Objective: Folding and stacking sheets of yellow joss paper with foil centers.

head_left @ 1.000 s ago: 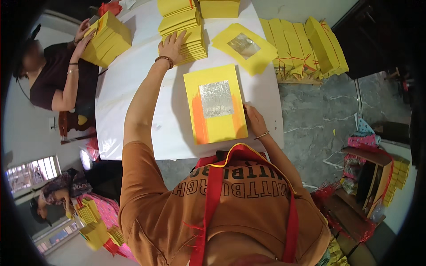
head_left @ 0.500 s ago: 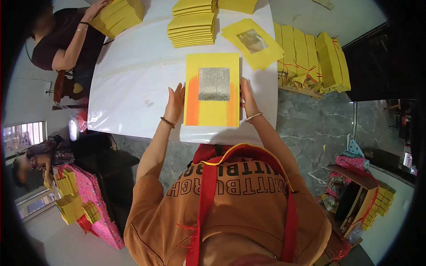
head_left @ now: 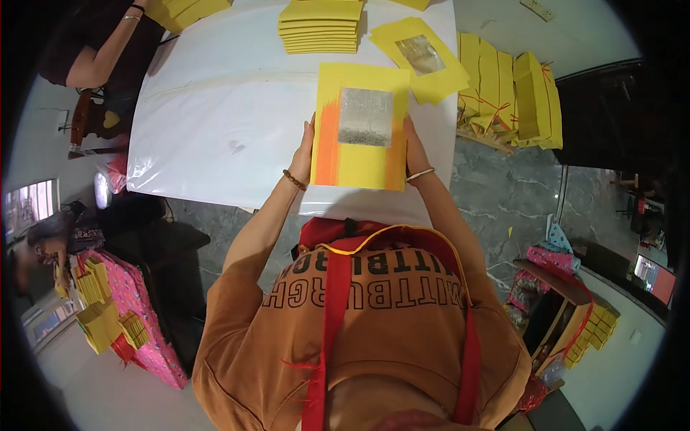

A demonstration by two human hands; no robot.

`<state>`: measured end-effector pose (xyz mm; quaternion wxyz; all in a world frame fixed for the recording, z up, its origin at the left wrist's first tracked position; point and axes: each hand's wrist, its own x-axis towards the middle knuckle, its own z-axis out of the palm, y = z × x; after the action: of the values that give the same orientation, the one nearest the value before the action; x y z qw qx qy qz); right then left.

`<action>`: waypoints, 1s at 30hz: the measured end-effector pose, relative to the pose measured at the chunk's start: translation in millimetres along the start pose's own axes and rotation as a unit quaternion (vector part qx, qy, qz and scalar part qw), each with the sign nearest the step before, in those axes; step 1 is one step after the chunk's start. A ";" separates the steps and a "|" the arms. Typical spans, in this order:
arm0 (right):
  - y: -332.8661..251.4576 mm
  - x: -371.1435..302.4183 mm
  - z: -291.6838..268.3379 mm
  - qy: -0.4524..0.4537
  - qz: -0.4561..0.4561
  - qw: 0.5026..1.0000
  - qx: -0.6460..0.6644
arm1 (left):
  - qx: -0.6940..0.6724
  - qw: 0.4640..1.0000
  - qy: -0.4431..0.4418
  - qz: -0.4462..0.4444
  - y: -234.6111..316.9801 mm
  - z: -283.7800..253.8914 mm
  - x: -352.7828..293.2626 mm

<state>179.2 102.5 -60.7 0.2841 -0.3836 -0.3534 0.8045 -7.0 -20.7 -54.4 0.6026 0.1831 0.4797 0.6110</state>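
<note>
In front of me is a thick stack of yellow joss paper [head_left: 359, 164], with a silver foil square on its top sheet and an orange band down each side. My left hand [head_left: 305, 156] presses against its left edge, and my right hand [head_left: 416, 149] grips the right edge. Both sets of fingers are partly hidden by the paper. The stack seems held a little above the white-covered table [head_left: 215, 122], near its front edge. Several yellow sheets with a foil square [head_left: 447, 82] lie fanned just beyond the stack's right side.
A tall pile of yellow paper [head_left: 318, 36] stands at the back of the table. Red-tied yellow bundles [head_left: 496, 86] rest to the right of the table. At the far left, another person's arm [head_left: 108, 54] reaches to yellow paper. A pink-covered surface [head_left: 136, 302] is lower left.
My hands have closed in on the stack's sides and it appears slightly raised and tilted. The whole view has shifted a little, so the table's far piles sit higher in it.
</note>
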 end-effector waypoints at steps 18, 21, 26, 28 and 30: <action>-14.4 -24.3 11.4 -0.005 0.008 0.999 0.051 | -0.099 0.994 -0.035 0.013 -19.8 -6.6 8.9; -11.4 -31.0 15.9 0.003 0.004 0.999 0.038 | -0.093 0.995 -0.037 0.024 -23.4 -7.6 9.0; -6.1 -48.3 12.9 0.018 0.001 0.998 0.059 | -0.078 0.996 -0.036 0.025 -23.4 0.7 -3.6; -0.3 -49.8 6.2 0.044 0.013 0.995 0.088 | -0.058 0.998 -0.022 -0.006 -22.5 2.5 -5.8; 1.9 -51.7 1.2 0.046 0.024 0.995 0.090 | -0.060 0.998 -0.033 0.005 -19.7 8.6 -10.7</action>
<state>206.0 63.3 -40.2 0.3141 -0.4012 -0.2569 0.8212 13.2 -31.0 -62.5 0.6248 0.1687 0.4209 0.6356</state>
